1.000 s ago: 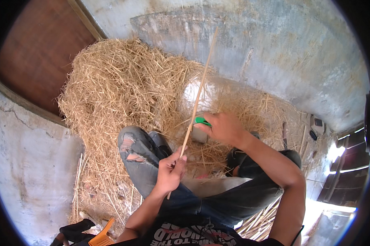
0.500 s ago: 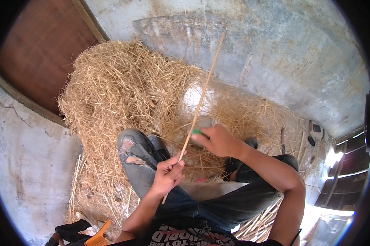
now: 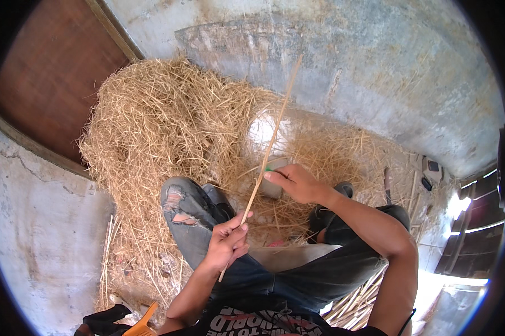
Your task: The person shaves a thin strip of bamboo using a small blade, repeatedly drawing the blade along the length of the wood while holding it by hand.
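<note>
Wall [image 3: 387, 73] rose, grey and stained, behind a big heap of straw [image 3: 152, 123] near the person's bent legs [image 3: 192, 238]. A thin stick [image 3: 275, 136] slanted away from above the legs toward the wall. The left hand [image 3: 228, 243] gripped it near the lower end; the right hand [image 3: 296, 183], beside its middle, pinched a green tool [image 3: 268, 169], mostly hidden, whose contact with the stick could not be told
</note>
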### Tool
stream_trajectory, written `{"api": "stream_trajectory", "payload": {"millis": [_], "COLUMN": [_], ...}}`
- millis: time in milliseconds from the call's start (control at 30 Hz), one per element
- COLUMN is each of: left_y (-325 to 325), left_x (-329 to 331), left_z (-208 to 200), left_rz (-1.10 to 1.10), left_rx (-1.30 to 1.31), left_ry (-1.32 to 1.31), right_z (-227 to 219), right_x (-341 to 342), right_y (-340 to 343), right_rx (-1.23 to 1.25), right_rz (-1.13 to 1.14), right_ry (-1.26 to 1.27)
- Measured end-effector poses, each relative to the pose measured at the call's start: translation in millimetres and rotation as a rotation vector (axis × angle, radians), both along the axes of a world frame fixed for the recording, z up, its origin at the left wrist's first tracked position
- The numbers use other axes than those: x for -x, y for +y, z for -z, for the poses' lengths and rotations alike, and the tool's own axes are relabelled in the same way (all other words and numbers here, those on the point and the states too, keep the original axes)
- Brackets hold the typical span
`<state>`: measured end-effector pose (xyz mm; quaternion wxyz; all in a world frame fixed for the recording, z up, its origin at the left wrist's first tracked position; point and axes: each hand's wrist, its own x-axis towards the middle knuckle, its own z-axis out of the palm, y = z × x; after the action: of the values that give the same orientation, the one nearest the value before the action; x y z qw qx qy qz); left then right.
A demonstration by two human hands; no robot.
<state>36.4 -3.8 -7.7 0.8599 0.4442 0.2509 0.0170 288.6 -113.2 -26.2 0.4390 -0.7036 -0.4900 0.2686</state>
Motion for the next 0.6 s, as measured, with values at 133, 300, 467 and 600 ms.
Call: {"api": "stream_trajectory", "payload": {"millis": [133,300,467,600], "left_y": [2,-4,-11,-4], "left_x": [4,6,8,2], "left_z": [-1,6,9,11], "left_rz": [-0.013,0.0,0.006,-0.018], "left_rx": [0.053,-0.24,-0.39,-0.182], "left_ry": [0.005,0.019,0.017,-0.048], "right_z": [8,-14,-9,-13], "right_x": [3,29,-5,-3], "right_y": [6,-4,2,4], "right_rx": [0.048,-0.002,-0.098,-0.042], "right_rz": [-0.093,-0.069,0.117,0.075], "right_ry": [0.472,-0.505,-0.783,-0.554]}}
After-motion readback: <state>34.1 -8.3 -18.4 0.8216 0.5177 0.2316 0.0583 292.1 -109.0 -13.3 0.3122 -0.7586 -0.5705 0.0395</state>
